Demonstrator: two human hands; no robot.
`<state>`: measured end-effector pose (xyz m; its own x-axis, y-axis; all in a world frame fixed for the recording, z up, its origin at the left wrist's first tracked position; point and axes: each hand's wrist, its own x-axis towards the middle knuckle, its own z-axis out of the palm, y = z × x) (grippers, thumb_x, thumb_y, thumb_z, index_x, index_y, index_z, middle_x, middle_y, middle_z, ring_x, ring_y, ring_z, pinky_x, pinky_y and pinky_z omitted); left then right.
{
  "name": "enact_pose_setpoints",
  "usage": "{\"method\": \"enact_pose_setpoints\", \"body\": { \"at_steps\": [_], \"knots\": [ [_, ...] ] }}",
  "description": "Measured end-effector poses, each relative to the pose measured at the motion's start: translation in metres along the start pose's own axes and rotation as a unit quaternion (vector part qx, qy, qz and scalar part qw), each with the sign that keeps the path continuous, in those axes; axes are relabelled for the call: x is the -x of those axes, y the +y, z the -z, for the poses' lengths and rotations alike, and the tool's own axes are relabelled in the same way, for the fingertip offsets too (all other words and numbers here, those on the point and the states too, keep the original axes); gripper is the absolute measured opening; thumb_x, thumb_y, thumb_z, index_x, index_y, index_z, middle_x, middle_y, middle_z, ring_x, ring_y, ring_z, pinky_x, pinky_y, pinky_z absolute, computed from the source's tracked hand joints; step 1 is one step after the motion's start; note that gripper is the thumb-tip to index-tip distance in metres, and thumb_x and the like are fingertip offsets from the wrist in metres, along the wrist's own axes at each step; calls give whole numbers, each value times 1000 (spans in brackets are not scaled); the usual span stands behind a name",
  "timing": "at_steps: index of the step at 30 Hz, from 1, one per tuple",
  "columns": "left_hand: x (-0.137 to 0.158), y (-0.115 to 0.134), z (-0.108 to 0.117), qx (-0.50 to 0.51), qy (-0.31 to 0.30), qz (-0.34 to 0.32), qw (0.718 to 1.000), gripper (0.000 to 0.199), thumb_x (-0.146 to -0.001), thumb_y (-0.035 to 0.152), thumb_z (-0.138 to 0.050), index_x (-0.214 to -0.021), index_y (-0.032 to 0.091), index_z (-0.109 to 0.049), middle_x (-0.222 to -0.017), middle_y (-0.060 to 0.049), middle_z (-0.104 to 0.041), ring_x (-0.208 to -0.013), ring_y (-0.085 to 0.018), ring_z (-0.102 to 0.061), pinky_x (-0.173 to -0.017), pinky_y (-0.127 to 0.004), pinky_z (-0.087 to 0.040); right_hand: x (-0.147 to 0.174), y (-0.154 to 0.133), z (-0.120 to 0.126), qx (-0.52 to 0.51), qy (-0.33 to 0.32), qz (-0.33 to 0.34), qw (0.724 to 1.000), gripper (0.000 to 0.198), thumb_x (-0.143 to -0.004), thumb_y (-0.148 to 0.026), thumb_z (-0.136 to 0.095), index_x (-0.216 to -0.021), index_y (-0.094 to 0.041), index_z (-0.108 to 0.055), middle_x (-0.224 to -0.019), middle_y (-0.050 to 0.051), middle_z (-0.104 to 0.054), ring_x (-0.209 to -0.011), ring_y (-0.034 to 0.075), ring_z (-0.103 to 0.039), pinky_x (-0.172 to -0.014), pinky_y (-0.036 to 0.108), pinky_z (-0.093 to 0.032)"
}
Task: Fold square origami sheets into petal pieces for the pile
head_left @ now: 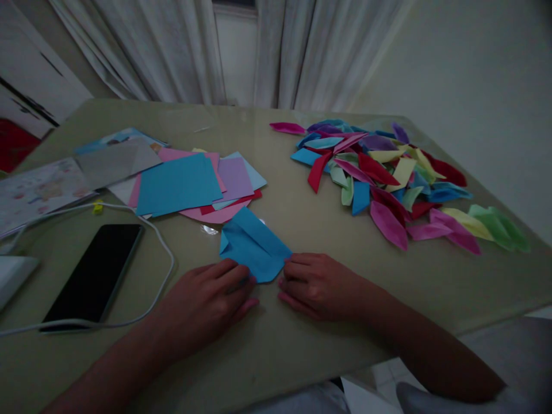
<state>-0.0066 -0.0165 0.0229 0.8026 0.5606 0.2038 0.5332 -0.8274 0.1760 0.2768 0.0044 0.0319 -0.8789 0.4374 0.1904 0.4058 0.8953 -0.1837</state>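
A blue sheet of origami paper [256,244] lies on the table in front of me, with creases across it and a folded flap at its left corner. My left hand [215,296] is closed at the sheet's near edge, its fingertips curled onto the paper. At the right corner, my right hand [319,287] pinches the same sheet between thumb and fingers. The fingertips partly cover the near edges. Just beyond the sheet rests a stack of coloured paper [181,184], blue on top, with pink, purple and red sheets showing underneath.
Many folded paper pieces [379,172] in mixed colours are heaped at the right. On the left lie a black phone [95,273], a white cable [166,244], a white block-shaped object [15,276] and printed sheets [47,187]. Curtains [172,52] hang behind the table [276,356].
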Motion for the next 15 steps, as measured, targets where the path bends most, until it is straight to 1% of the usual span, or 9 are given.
{"method": "enact_pose_setpoints", "body": {
  "at_steps": [2, 4, 5, 7, 9, 11, 13, 15],
  "knots": [
    [1, -4, -1, 1, 10, -3, 1000, 22, -110, 32, -56, -111, 20, -74, -107, -8, -75, -96, -24, -69, -74, -35, -57, -1, 4, 1, 6, 28, 16, 999, 33, -109, -28, -60, -78, -18, -68, -81, 5, -69, -74, 18, -58, -68, 34, -42],
    [0, -8, -2, 3, 17, -15, 1000, 20, -110, 28, -57, -107, 20, -75, -113, -9, -77, -98, -25, -71, -75, -36, -57, -1, 9, 4, 0, 71, 22, 997, 35, -110, -32, -60, -78, -18, -68, -80, 4, -67, -72, 17, -56, -67, 33, -41],
    [-1, -9, -3, 9, 22, -20, 1000, 19, -109, 26, -57, -104, 20, -75, -117, -8, -78, -101, -26, -72, -78, -37, -58, -1, 12, 5, -11, 89, 16, 996, 33, -110, -35, -61, -83, -17, -69, -82, 5, -68, -74, 18, -57, -69, 33, -42],
    [-4, -11, -4, 33, 30, -29, 999, 19, -108, 24, -59, -98, 19, -74, -120, -8, -79, -105, -25, -72, -83, -39, -58, -1, 18, 8, -36, 108, -1, 994, 27, -109, -39, -64, -99, -15, -73, -92, 8, -70, -83, 19, -61, -75, 32, -46],
    [-7, -11, -6, 59, 40, -35, 997, 19, -108, 24, -61, -93, 19, -73, -116, -6, -80, -102, -23, -73, -87, -39, -57, 0, 21, 10, -52, 106, -1, 993, 28, -107, -41, -66, -114, -15, -72, -106, 12, -71, -94, 21, -64, -82, 33, -48],
    [-9, -11, -9, 76, 50, -42, 995, 16, -107, 23, -63, -95, 20, -73, -110, -5, -80, -97, -22, -73, -90, -39, -56, 0, 21, 9, -64, 88, 17, 994, 31, -106, -43, -67, -123, -17, -71, -119, 14, -71, -103, 22, -64, -89, 35, -49],
    [-9, -10, -12, 87, 57, -43, 994, 11, -106, 22, -64, -103, 21, -74, -109, -6, -79, -99, -23, -72, -92, -40, -54, 0, 21, 7, -66, 63, 37, 995, 36, -105, -43, -67, -132, -19, -69, -130, 15, -70, -112, 24, -64, -96, 38, -48],
    [-8, -9, -13, 94, 54, -36, 993, 15, -104, 20, -64, -114, 22, -75, -112, -7, -78, -103, -24, -71, -95, -42, -54, -1, 20, 5, -63, 29, 43, 997, 41, -106, -41, -66, -140, -19, -65, -138, 15, -70, -119, 25, -63, -103, 41, -45]
  ]
}}
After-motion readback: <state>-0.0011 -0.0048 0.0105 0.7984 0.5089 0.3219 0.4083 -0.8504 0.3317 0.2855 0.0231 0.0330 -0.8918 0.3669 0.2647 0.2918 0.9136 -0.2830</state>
